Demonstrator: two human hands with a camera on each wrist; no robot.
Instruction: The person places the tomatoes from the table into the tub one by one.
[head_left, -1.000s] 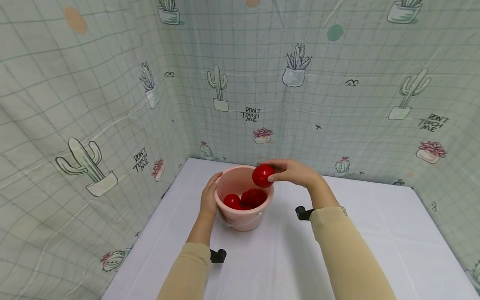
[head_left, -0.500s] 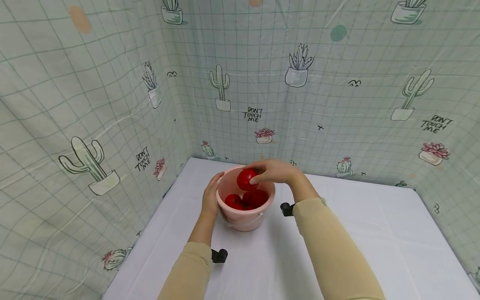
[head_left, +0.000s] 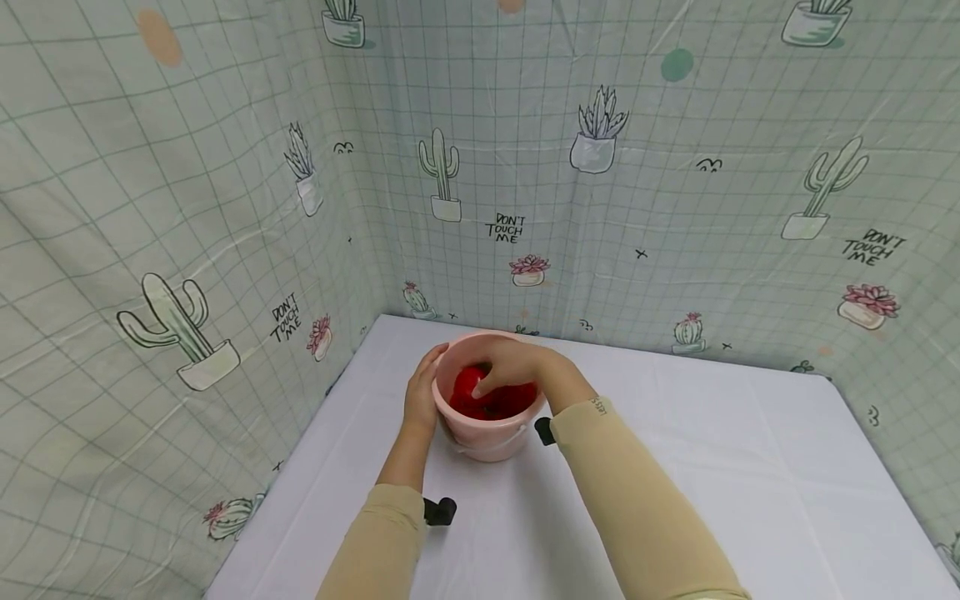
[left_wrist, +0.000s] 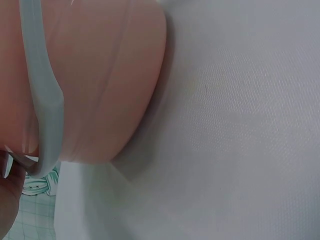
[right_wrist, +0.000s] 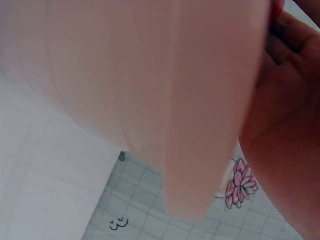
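A pale pink bucket (head_left: pixel 487 433) stands upright on the white table, with several red round fruits (head_left: pixel 521 402) inside. My left hand (head_left: pixel 422 396) holds the bucket's left side, its fingertips at the rim. My right hand (head_left: pixel 517 364) reaches over the right rim into the bucket and grips a glossy red round fruit (head_left: pixel 468 381). The thumb lies on this fruit's near side; the other fingers are mostly hidden. In the left wrist view, the bucket's pale handle (left_wrist: pixel 42 90) hangs across its wall. A sliver of red fruit (right_wrist: pixel 277 9) shows beside the hand in the right wrist view.
A white cloth covers the table (head_left: pixel 712 467). Behind and to the left hangs a checked curtain (head_left: pixel 637 275) printed with cacti and potted plants, close to the table's back edge. A small black camera (head_left: pixel 441 511) sits at the left wrist, another (head_left: pixel 545 431) at the right.
My right hand has moved left and down with the red round fruit, from above the right rim to inside the bucket. The left hand and the bucket have stayed put.
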